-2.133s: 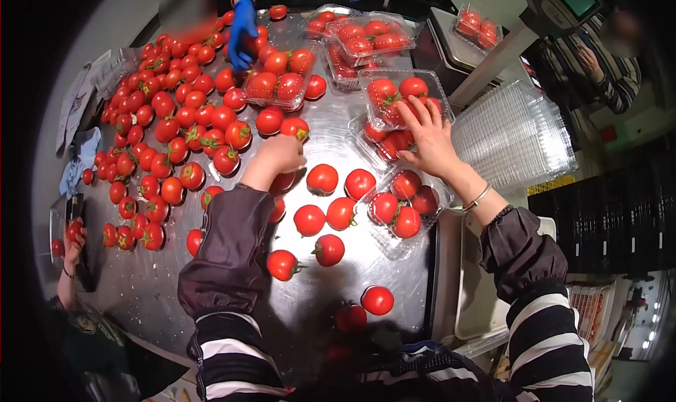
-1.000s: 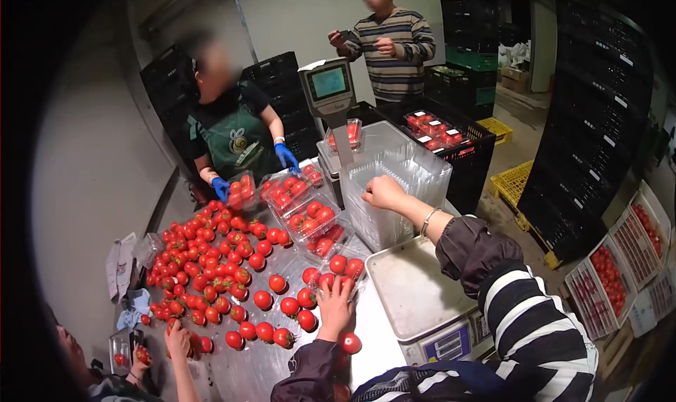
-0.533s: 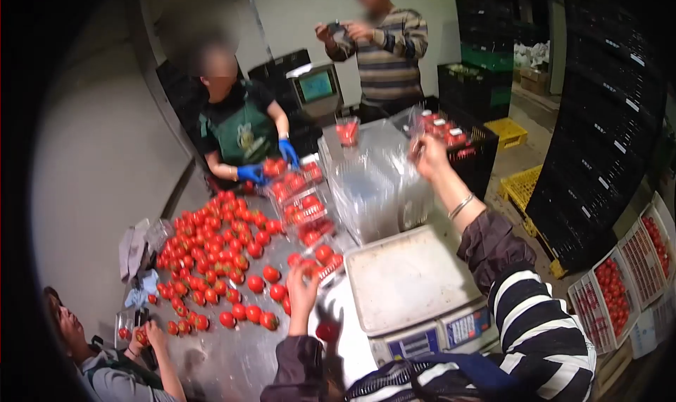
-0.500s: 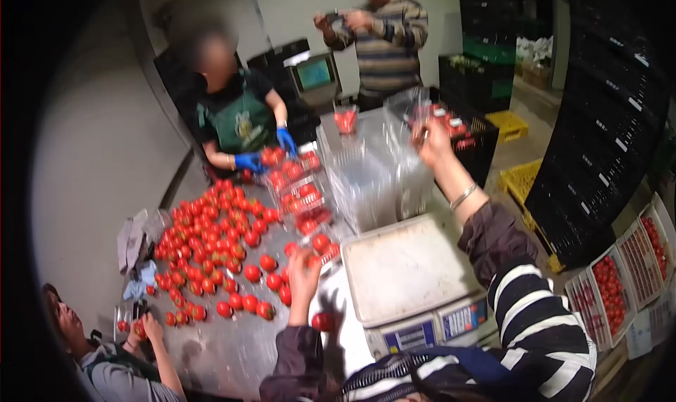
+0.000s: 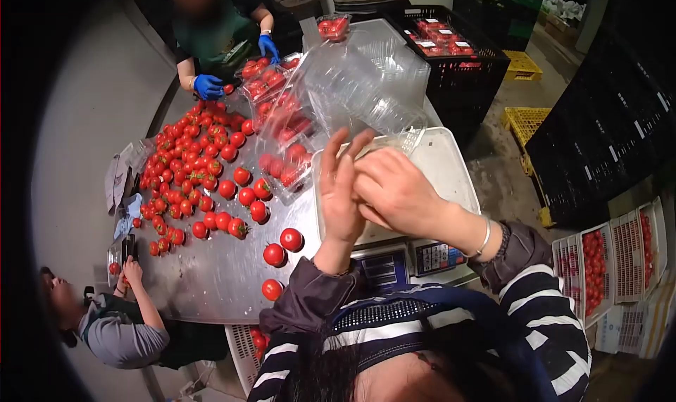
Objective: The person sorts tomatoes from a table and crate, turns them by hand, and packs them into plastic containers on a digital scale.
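At the far left, a person in a grey sleeve (image 5: 130, 343) stands beside the metal surface (image 5: 204, 282), hands near its edge. The main group of loose tomatoes (image 5: 190, 155) covers the surface's left side, several with green stems. Behind the group, a second person's blue gloves (image 5: 208, 86) are at work; the glove on the viewer's left is beside a single tomato (image 5: 227, 89). Filled clear packs (image 5: 264, 85) stand right of the group, partly seen through transparent plastic. Three separate tomatoes (image 5: 274, 255) lie nearer the wearer. The wearer's left hand (image 5: 342, 199) is raised, fingers extended and partly spread, its thumb side against the right hand; whether it grips anything cannot be told. An open clear container (image 5: 352, 92) is located above and beyond both hands, in front of the stacked containers (image 5: 410, 71). The right hand (image 5: 398, 191) is closed, fingers curled at the container's near end; its fingertips are hidden. Both hands are over the pale scale pan (image 5: 448, 180). Farther right, a black crate (image 5: 486, 63) contains labelled tomato packs, and white crates (image 5: 625, 258) of tomatoes stand at the far right.
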Motion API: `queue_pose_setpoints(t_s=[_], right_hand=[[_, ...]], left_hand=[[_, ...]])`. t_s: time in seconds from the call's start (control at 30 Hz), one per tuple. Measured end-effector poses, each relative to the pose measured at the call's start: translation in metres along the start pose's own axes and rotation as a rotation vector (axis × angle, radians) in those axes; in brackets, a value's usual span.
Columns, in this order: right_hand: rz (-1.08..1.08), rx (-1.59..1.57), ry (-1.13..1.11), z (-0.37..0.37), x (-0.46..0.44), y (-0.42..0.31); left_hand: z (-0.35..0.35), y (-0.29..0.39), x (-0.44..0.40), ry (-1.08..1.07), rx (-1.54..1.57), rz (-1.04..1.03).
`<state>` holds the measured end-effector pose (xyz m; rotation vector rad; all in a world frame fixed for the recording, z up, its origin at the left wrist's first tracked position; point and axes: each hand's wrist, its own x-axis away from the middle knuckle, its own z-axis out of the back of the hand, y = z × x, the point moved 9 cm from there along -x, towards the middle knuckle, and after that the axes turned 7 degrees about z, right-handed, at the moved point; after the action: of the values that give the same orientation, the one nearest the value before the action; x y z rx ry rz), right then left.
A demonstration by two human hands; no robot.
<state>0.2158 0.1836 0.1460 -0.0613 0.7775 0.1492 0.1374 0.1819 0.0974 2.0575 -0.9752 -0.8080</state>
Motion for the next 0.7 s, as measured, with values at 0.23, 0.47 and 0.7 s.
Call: queue_pose_setpoints(t_s=[0.23, 0.47, 0.7], right_hand=[[-0.394, 0.177, -0.186, 0.02, 0.106, 0.035], [-0.513, -0.122, -0.524, -0.048, 0.189, 0.056], [-0.292, 0.267, -0.235, 0.008, 0.101, 0.015]], left_hand=[[0.138, -0.055, 0.013, 0.038, -0.435, 0.712], [0.169, -0.053, 0.006, 0.155, -0.96, 0.577], [0.268, 0.033, 0.112, 0.637, -1.308, 0.139]])
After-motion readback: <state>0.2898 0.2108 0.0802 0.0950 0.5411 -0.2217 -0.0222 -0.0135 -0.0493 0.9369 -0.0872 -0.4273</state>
